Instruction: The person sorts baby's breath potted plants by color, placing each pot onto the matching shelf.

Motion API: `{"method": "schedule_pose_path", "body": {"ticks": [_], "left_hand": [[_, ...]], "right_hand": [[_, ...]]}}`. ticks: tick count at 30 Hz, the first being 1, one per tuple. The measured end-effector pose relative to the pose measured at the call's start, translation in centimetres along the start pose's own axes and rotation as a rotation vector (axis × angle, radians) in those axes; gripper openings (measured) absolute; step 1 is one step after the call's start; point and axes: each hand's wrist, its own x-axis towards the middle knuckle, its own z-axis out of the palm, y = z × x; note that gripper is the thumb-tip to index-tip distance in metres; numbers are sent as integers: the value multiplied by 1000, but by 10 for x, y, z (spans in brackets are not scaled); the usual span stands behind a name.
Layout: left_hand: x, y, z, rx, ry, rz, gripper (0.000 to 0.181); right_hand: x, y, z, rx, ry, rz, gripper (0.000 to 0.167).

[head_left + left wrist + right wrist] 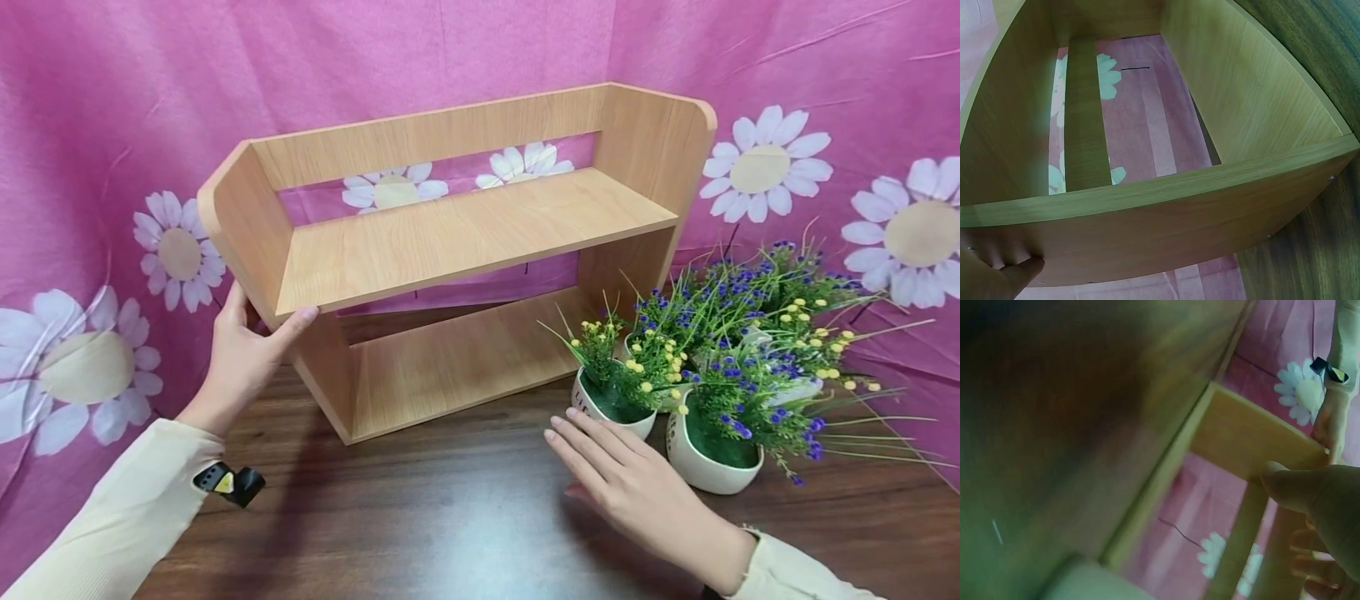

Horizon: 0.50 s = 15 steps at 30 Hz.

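Note:
A two-tier wooden desk shelf (480, 229) stands at an angle on the dark wooden table. At its left side panel my left hand (242, 362) grips the board, thumb across the front edge and fingers on the outer face. The left wrist view shows fingertips (1025, 272) against that outer face. My right hand (637, 492), fingers straight, hovers over the table in front of a small white pot (592, 398) with yellow flowers. Nothing is held in it; in the right wrist view its thumb (1285, 484) and fingers stand apart from the shelf.
Several potted artificial plants with blue flowers (738, 371) and yellow flowers crowd the table right of the shelf. A white pot (712, 467) is nearest the front. Pink cloth (450, 58) with daisies hangs behind. The brown table (420, 517) extends in front.

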Motion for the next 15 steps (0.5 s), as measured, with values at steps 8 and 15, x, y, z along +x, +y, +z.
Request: {"method": "schedule_pose_path", "body": {"ticks": [8,15], "left_hand": [[0,0,0,24,-8,-6,74],[1,0,-1,35,-11,-7,74]], "right_hand": [[-22,1,10,239,-81,325,70],[-38,3,9,311,-64,585,74]]}}
